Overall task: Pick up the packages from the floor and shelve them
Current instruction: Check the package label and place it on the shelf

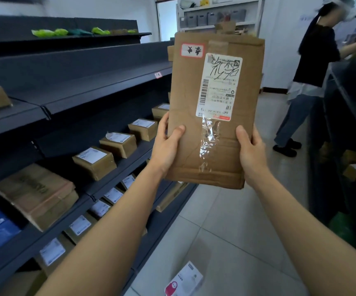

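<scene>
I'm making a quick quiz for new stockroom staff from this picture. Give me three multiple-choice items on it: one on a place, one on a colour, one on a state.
1. Where is the white and pink box?
A. On the floor
B. On the top shelf
C. In a hand

2. What colour borders the small sticker on the held cardboard package?
A. Blue
B. Red
C. Green

3. How is that package held?
A. Left hand only
B. Both hands, upright
C. Resting on a shelf

Answers: 1 A, it lies on the floor tiles. 2 B, its edge is red. 3 B, the left hand and the right hand grip its lower edges.
</scene>
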The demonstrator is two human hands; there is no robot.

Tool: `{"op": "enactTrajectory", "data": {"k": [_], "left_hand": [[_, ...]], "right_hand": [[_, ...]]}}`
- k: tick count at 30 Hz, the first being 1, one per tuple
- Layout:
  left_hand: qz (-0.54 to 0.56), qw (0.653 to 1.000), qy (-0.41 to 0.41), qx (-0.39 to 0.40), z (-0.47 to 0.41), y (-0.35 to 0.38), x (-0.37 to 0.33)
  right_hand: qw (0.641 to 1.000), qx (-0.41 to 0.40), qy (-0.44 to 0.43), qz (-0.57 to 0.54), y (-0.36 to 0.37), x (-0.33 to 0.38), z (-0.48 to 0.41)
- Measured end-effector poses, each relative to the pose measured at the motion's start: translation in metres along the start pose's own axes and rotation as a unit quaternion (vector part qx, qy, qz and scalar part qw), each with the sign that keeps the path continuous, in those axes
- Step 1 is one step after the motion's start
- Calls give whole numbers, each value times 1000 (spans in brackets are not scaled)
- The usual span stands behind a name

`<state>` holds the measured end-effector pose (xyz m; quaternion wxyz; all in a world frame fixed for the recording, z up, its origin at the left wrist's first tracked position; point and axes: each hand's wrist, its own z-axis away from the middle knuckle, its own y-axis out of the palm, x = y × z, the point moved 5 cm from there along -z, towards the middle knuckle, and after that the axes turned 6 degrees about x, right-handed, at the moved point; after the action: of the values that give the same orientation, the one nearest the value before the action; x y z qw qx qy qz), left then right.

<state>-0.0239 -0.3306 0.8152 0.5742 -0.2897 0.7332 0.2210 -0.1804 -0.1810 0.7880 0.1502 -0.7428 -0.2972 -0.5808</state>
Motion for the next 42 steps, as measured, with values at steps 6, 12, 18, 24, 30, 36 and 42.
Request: {"op": "enactTrajectory", "data": {"k": [6, 12, 18, 24, 30, 36, 42], "left_hand": [[-5, 1000, -2, -29, -37, 51, 17], [-11, 999, 1, -32, -87, 124, 32], [-11, 1000, -7, -9, -137, 177, 49], [-2, 999, -20, 46, -211, 217, 79], [11, 992, -12, 123, -296, 266, 109], [18, 979, -14, 200, -352, 327, 130], [47, 971, -23, 234, -387, 390, 149]], "right_hand": [[1000, 21, -2, -9, -46, -11, -48], [1000, 17, 2, -9, -116, -15, -100], [1000, -17, 23, 12, -166, -29, -145], [996, -82, 28, 31, -201, -51, -193], [986, -157, 18, 49, -236, -63, -245], [970, -233, 15, 67, -281, -73, -272], [963, -255, 23, 87, -336, -84, -304]]}}
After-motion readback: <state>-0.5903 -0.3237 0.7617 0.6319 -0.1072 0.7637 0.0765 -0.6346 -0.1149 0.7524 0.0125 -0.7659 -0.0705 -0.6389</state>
